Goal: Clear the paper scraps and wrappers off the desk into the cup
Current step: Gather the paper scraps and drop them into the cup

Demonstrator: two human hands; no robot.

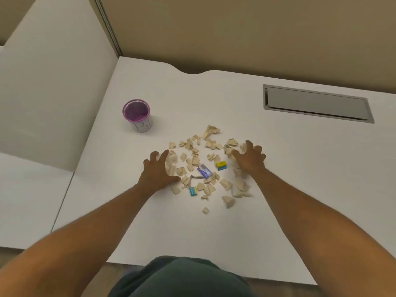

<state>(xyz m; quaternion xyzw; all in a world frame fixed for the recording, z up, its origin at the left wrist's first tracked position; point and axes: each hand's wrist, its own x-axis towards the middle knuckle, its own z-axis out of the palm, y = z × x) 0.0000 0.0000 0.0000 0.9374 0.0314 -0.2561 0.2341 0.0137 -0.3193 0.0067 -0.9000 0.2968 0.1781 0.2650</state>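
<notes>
Several torn beige paper scraps [196,156] lie scattered over the middle of the white desk [278,168]. Among them are a purple wrapper [204,170], a yellow and blue wrapper [221,165] and a small blue wrapper [192,191]. My left hand [157,170] rests palm down, fingers spread, at the left edge of the pile. At the pile's right edge my right hand [249,156] lies the same way, touching scraps. Neither hand grips anything. A purple-rimmed cup [137,115] stands upright and apart, to the back left of the scraps.
A grey cable hatch [317,103] is set into the desk at the back right. A white partition [53,93] rises along the left side and a beige wall panel [257,35] behind. The desk's front edge is close to my body.
</notes>
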